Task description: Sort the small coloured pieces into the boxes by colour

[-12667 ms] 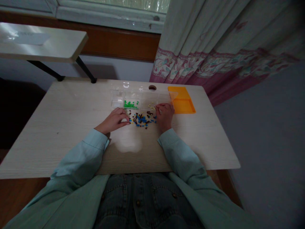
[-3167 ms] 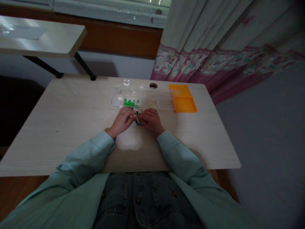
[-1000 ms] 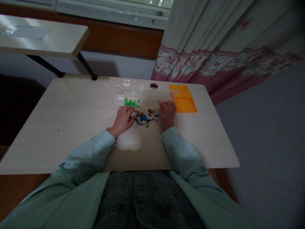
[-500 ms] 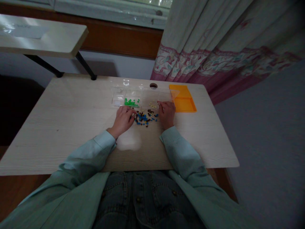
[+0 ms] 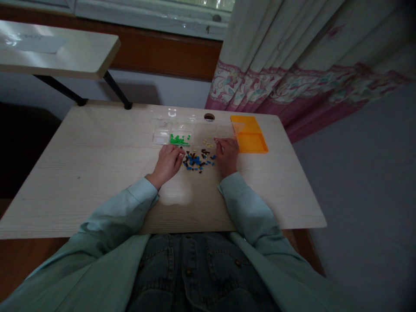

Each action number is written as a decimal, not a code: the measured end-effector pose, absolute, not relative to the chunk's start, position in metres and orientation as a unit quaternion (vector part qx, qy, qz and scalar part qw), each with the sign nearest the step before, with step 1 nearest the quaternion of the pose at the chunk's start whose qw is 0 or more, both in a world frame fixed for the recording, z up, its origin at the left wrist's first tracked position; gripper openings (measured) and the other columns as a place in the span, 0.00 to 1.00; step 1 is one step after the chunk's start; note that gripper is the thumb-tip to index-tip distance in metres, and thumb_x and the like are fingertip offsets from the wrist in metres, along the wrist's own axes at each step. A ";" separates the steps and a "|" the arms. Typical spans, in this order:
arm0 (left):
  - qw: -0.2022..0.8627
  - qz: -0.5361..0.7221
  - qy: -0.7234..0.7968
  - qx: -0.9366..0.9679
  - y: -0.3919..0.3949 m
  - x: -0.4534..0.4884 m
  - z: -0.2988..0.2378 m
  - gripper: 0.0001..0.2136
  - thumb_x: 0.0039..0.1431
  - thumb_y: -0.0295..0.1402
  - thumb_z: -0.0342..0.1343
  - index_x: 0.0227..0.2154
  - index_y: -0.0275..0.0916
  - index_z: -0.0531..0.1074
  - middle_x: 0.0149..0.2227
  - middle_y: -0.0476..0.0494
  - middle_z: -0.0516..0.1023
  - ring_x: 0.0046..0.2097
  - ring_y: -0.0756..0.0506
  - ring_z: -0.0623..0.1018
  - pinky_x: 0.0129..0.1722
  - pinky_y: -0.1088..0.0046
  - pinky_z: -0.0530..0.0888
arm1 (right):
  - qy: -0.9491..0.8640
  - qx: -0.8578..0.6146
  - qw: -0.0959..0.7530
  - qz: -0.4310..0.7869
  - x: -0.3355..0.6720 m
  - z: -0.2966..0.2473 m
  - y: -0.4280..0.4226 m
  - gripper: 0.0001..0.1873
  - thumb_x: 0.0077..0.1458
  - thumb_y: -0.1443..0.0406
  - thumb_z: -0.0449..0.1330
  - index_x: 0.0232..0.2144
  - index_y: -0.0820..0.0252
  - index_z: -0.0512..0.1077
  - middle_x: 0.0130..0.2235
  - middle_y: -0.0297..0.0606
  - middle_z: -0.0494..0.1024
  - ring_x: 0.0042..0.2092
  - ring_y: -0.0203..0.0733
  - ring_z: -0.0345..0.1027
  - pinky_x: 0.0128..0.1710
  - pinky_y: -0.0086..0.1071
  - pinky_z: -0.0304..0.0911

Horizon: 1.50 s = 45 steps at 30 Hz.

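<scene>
A loose pile of small blue, brown and yellow building bricks (image 5: pixel 196 160) lies on the table between my hands. At its left edge is my left hand (image 5: pixel 169 161), fingers bent and tips drawn together; whatever they pinch is too small to make out. My right hand (image 5: pixel 228 155) is over the front right of a clear plastic compartment tray (image 5: pixel 204 126), thumb and finger closed in a pinch whose content I cannot make out. Green pieces (image 5: pixel 178 140) fill one front compartment of the tray. Several pale yellow pieces (image 5: pixel 208 143) lie in another, beside my right fingertips.
An orange plastic tray (image 5: pixel 250 135) rests on the table right of the clear tray. Behind them is a round cable hole (image 5: pixel 209 117). A raised shelf (image 5: pixel 65 52) on black legs stands at the back left, and a curtain (image 5: pixel 260 82) hangs behind the right side.
My left fingertips have shifted slightly left and drawn closer together at the pile's edge. My right hand has barely moved.
</scene>
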<state>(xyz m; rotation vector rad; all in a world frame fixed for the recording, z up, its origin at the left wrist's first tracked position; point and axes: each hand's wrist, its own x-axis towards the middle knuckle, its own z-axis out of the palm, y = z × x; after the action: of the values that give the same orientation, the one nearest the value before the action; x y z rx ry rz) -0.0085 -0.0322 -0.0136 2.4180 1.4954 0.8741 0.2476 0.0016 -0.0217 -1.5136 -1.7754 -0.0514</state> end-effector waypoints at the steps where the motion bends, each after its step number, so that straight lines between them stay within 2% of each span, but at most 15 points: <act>1: 0.084 0.289 0.499 0.813 -0.032 -0.008 -0.013 0.08 0.65 0.34 0.51 0.42 0.38 0.73 0.40 0.38 0.73 0.46 0.38 0.70 0.47 0.60 0.66 | -0.699 -0.598 0.393 -0.018 0.248 -0.021 0.001 0.18 0.66 0.59 0.50 0.43 0.56 0.78 0.39 0.41 0.79 0.45 0.46 0.66 0.51 0.43 0.59; 10: 0.086 0.267 0.512 0.812 -0.031 -0.008 -0.013 0.06 0.61 0.33 0.57 0.40 0.39 0.74 0.40 0.38 0.73 0.46 0.37 0.71 0.47 0.59 0.66 | -0.699 -0.600 0.390 -0.006 0.246 -0.019 0.001 0.18 0.66 0.59 0.49 0.43 0.57 0.78 0.39 0.42 0.79 0.46 0.47 0.66 0.51 0.44 0.59; 25: 0.067 0.236 0.532 0.810 -0.032 -0.005 -0.011 0.07 0.64 0.35 0.53 0.35 0.39 0.73 0.39 0.37 0.73 0.46 0.36 0.71 0.46 0.59 0.67 | -0.701 -0.595 0.391 -0.021 0.245 -0.019 0.001 0.17 0.66 0.60 0.50 0.42 0.57 0.79 0.38 0.41 0.79 0.44 0.45 0.66 0.50 0.41 0.58; 31: 0.098 0.308 0.491 0.809 -0.029 -0.008 -0.015 0.09 0.65 0.37 0.52 0.34 0.38 0.72 0.37 0.40 0.73 0.44 0.39 0.72 0.47 0.60 0.68 | -0.720 -0.576 0.386 -0.003 0.234 -0.012 -0.007 0.16 0.65 0.60 0.52 0.42 0.57 0.79 0.39 0.42 0.79 0.45 0.45 0.66 0.50 0.42 0.58; 38: 0.163 0.372 0.464 0.787 -0.028 -0.013 -0.016 0.13 0.67 0.43 0.49 0.34 0.40 0.71 0.36 0.42 0.74 0.45 0.42 0.72 0.48 0.61 0.69 | -0.815 -0.468 0.340 0.022 0.194 -0.012 -0.033 0.11 0.62 0.59 0.57 0.43 0.48 0.79 0.39 0.37 0.80 0.48 0.44 0.66 0.53 0.41 0.57; 42: 0.179 0.379 0.462 0.781 -0.027 -0.013 -0.016 0.16 0.67 0.47 0.48 0.33 0.40 0.71 0.36 0.42 0.73 0.44 0.42 0.72 0.47 0.61 0.70 | -0.819 -0.458 0.345 0.020 0.180 -0.016 -0.040 0.13 0.62 0.58 0.57 0.45 0.51 0.78 0.39 0.38 0.80 0.47 0.44 0.66 0.52 0.40 0.57; 45: 0.190 0.390 0.445 0.783 -0.027 -0.013 -0.014 0.18 0.67 0.48 0.47 0.32 0.39 0.71 0.35 0.42 0.73 0.43 0.43 0.72 0.45 0.62 0.71 | -0.814 -0.459 0.357 0.014 0.178 -0.017 -0.041 0.12 0.62 0.57 0.57 0.42 0.52 0.79 0.38 0.39 0.80 0.46 0.44 0.66 0.52 0.40 0.56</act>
<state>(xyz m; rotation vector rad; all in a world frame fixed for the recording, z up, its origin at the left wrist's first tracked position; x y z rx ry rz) -0.0130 -0.0270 -0.0144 2.2000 1.2517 1.0967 0.1781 -0.0411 -0.0173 -1.1847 -2.1006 0.0351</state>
